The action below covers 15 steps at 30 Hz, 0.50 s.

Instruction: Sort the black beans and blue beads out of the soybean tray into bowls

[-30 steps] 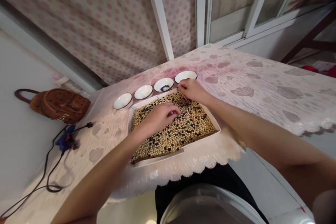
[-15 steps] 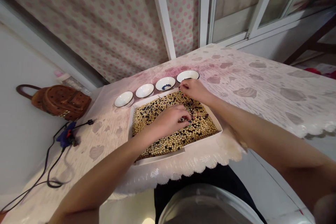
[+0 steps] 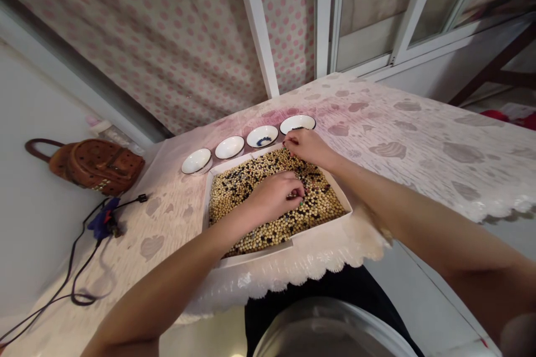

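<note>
A shallow white box [image 3: 347, 204] holds a layer of small round beads [image 3: 268, 234], mostly yellowish with black ones mixed in. My left hand [image 3: 278, 195] is over the middle of the beads, fingers curled and pinched; whatever is between the fingertips is too small to name. At the box's far right corner, in front of the rightmost bowl [image 3: 298, 122], my right hand [image 3: 304, 145] is also closed in a pinch, its contents unclear. Dark bits lie in that bowl, partly hidden. Blue beads [image 3: 263, 141] lie in the bowl beside it [image 3: 253, 136].
Two more white bowls [image 3: 196, 162] [image 3: 229, 147] stand left in the row behind the box. A brown backpack [image 3: 104, 164], black cables [image 3: 73, 268] and a blue object [image 3: 103, 220] are at the left. The patterned tablecloth [image 3: 422, 150] has a scalloped edge.
The view has shifted slightly. The fingers of my left hand have drawn a little closer together over the beads. My right hand stays near the rightmost bowl.
</note>
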Each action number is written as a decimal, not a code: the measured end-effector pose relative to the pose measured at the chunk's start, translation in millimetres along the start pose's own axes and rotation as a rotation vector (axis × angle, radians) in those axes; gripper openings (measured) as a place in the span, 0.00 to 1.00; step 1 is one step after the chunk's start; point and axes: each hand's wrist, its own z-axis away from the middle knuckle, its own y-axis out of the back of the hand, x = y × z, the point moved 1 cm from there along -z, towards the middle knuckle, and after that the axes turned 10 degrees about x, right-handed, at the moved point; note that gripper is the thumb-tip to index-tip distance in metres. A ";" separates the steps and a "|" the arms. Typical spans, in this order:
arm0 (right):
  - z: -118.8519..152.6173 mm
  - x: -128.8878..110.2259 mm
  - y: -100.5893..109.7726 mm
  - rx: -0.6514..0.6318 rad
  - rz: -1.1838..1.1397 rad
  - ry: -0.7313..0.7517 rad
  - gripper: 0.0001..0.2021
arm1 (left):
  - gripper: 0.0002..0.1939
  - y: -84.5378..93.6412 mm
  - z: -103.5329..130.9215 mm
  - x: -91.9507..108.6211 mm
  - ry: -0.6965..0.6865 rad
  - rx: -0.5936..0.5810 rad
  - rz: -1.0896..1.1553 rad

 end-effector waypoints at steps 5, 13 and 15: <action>-0.2 0.8 -0.6 -0.013 0.017 -0.006 0.10 | 0.06 2.2 1.7 -0.7 0.036 -0.020 -0.003; -0.4 1.9 -1.3 -0.015 0.018 -0.002 0.10 | 0.07 2.7 0.4 1.5 0.011 -0.021 -0.028; -0.5 1.6 -1.0 -0.018 0.023 0.003 0.10 | 0.08 3.1 0.8 1.6 0.005 -0.022 -0.038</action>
